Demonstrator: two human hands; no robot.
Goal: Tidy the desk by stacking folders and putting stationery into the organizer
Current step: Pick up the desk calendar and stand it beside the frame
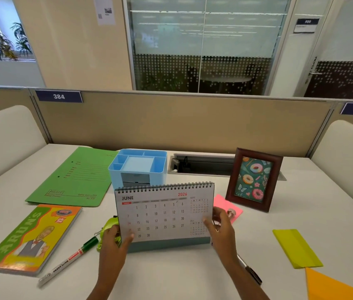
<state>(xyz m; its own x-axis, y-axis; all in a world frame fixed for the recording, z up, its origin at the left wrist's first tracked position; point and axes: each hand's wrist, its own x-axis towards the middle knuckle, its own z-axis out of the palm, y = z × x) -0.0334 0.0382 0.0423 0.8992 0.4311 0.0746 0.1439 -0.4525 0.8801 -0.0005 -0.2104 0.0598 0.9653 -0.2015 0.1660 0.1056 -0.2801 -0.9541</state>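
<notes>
A spiral-bound June 2026 desk calendar (162, 213) stands upright at the desk's middle. My left hand (115, 241) grips its lower left edge and my right hand (221, 230) grips its lower right edge. Behind it sits a light blue organizer (137, 164) with empty compartments. A green folder (73, 176) lies flat at the left, with a colourful notebook (30, 239) in front of it. A green-capped white marker (69, 260) lies beside the notebook. A lime green object (108, 229) is partly hidden behind my left hand. A dark pen (251, 270) lies under my right forearm.
A framed donut picture (255, 179) stands at the right, with pink sticky notes (227, 207) in front of it. A yellow-green folded sheet (296, 249) and an orange sheet (331, 289) lie at the near right. A cable tray opening (201, 166) and a partition wall (182, 122) are behind.
</notes>
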